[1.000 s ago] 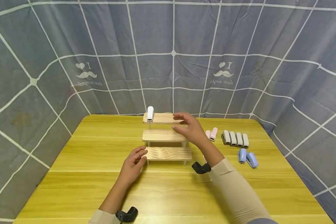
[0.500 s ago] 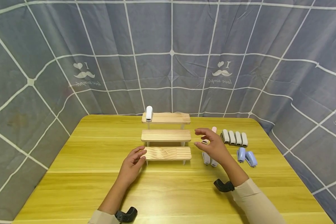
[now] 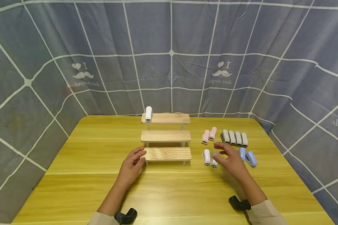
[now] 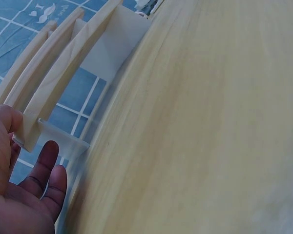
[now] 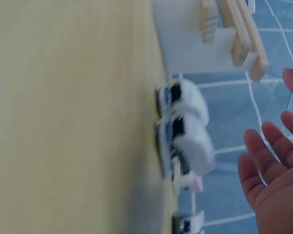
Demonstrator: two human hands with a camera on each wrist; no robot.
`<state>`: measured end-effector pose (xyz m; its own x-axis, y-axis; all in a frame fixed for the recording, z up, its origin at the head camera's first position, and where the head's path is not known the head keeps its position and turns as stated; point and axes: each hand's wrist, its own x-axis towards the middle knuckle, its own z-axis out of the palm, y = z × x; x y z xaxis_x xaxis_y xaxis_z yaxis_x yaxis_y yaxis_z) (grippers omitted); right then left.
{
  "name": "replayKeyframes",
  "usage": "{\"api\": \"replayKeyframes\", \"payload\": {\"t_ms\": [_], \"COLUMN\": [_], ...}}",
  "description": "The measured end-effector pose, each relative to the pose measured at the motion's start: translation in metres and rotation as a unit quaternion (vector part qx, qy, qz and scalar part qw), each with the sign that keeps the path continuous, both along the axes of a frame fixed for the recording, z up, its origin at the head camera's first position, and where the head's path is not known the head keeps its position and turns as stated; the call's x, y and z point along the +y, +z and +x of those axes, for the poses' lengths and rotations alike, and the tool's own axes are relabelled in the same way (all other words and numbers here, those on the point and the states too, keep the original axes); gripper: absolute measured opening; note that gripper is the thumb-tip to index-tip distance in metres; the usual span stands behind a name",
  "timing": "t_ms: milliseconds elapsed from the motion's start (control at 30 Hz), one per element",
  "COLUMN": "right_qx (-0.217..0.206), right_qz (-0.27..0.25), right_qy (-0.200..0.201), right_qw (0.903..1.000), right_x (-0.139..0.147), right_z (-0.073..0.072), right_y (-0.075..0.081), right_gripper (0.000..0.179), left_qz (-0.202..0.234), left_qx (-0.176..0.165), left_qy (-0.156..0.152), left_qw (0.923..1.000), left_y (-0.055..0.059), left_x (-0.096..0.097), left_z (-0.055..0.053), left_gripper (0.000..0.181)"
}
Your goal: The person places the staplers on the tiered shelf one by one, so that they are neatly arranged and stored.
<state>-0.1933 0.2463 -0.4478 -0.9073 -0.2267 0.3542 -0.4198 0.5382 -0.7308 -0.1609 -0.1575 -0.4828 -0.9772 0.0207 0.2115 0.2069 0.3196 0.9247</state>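
right hand point(image 3: 231, 159) hovers loose-fingered, holding nothing, over the white stapler point(image 3: 214, 159); looks light, hard, slick plastic, so I'd pinch its long sides; left hand point(image 3: 133, 163) rests relaxed touching the wooden stand point(image 3: 167, 153)

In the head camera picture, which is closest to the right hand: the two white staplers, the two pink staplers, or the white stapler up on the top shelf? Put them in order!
From the right hand:
1. Two white staplers, on the table just left of its fingertips.
2. Two pink staplers, farther back on the table, beside the grey row.
3. White stapler, on the left end of the top shelf, at the back.
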Motion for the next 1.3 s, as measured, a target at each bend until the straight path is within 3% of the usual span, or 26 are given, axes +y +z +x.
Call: {"api": "replayKeyframes", "payload": {"t_ms": [267, 567, 900, 1300], "right_qx": [-0.032, -0.065, -0.091, -0.098], "right_qz": [0.019, 0.017, 0.048, 0.071], "right_qy": [-0.027, -0.022, 0.014, 0.002], "right_qw": [0.9989, 0.9975, 0.9946, 0.9926], "right_x": [0.014, 0.02, 0.024, 0.025], "right_z": [0.003, 0.003, 0.0, -0.002], "right_y": [-0.01, -0.016, -0.026, -0.037], "right_gripper": [0.049, 0.054, 0.064, 0.065], "left_qz": [-0.002, -0.001, 0.001, -0.007], "left_qx": [-0.005, -0.003, 0.002, 0.012], "left_qy": [0.006, 0.01, 0.009, 0.009], "left_qw": [1.0, 0.9999, 1.0, 0.9999], "left_y": [0.002, 0.003, 0.004, 0.003], "left_x": [-0.001, 0.0, 0.001, 0.0], "left_z": [0.001, 0.002, 0.002, 0.002], "left_gripper": [0.031, 0.03, 0.03, 0.03]}}
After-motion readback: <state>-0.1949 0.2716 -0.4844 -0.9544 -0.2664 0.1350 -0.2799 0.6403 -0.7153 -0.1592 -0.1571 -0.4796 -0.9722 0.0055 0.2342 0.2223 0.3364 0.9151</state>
